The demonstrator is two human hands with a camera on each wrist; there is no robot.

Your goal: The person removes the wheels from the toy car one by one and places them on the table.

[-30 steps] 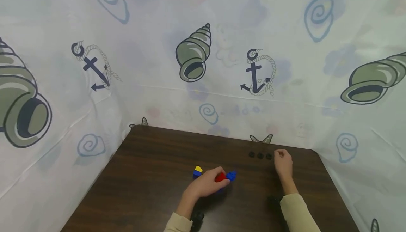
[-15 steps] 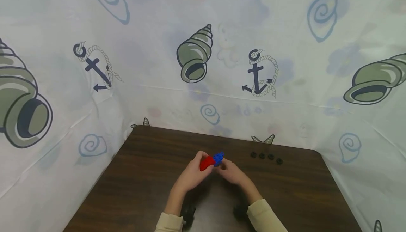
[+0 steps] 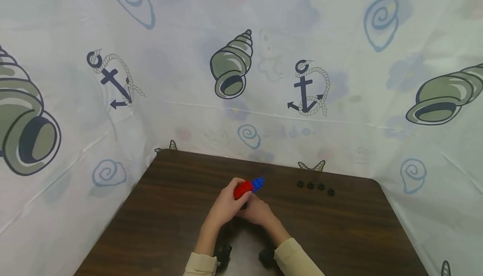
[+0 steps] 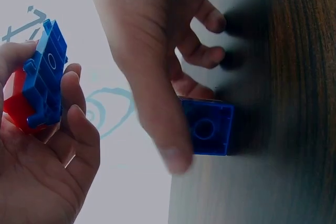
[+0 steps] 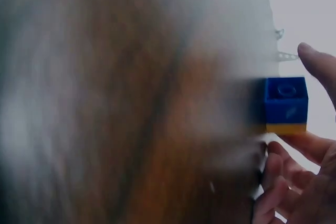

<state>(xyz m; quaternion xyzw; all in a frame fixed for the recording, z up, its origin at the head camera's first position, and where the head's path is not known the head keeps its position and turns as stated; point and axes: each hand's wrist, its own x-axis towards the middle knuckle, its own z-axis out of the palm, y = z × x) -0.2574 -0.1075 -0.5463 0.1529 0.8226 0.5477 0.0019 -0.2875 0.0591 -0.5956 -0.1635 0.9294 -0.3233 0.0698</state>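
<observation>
My left hand [image 3: 222,207] grips a toy-brick build, a red block [image 3: 243,189] joined to a blue studded base [image 3: 258,183], held above the table. The left wrist view shows the base's blue underside [image 4: 47,72] tilted towards the camera. Below and beside it, my right hand [image 3: 258,212] reaches under the left one. In the right wrist view a blue brick [image 5: 286,106] with a yellow piece [image 5: 286,128] lies between the right thumb and fingers. The thumb stands apart from it; whether the fingers touch it cannot be told. The left hand hides this brick in the head view.
Several small black wheels [image 3: 311,186] lie in a row at the back right of the dark wooden table [image 3: 181,200]. A white patterned cloth [image 3: 181,79] hangs behind and on both sides. Black wrist devices [image 3: 223,255] sit below each hand.
From the wheel row, where several wheels now lie, my right hand has moved left and under the left hand. My left hand has raised the red and blue build and shifted slightly left.
</observation>
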